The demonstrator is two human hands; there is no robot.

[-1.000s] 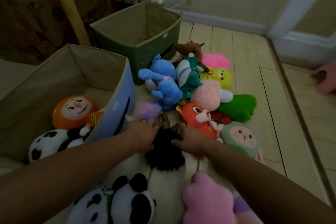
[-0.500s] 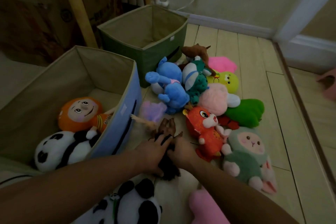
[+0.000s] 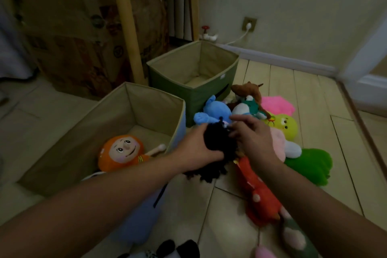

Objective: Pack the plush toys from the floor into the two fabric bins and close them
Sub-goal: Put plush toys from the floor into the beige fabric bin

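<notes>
Both hands hold a dark shaggy-haired plush [image 3: 217, 148] lifted above the floor, beside the near bin's right wall. My left hand [image 3: 196, 151] grips it from the left and my right hand [image 3: 253, 138] pinches it from the right. The blue fabric bin [image 3: 146, 98] stands open at the left with an orange-headed doll [image 3: 121, 152] inside. Behind it the green fabric bin [image 3: 209, 94] stands open, nothing visible inside. A heap of plush toys lies on the floor: a blue one [image 3: 213, 112], a red one [image 3: 257, 192], a green one [image 3: 310, 165], a yellow-green one [image 3: 284, 126].
A wooden pole [image 3: 125, 21] and bagged boxes [image 3: 73, 33] stand behind the bins. A wall socket with a white cable [image 3: 249, 25] and a red-handled valve [image 3: 206, 32] sit at the back wall. A panda plush [image 3: 167, 249] lies at the bottom edge. Bare floorboards [image 3: 314, 94] stretch right.
Both hands have lifted the dark shaggy plush off the floor and raised it up beside the blue bin. The view has tilted upward, showing more of the wall.
</notes>
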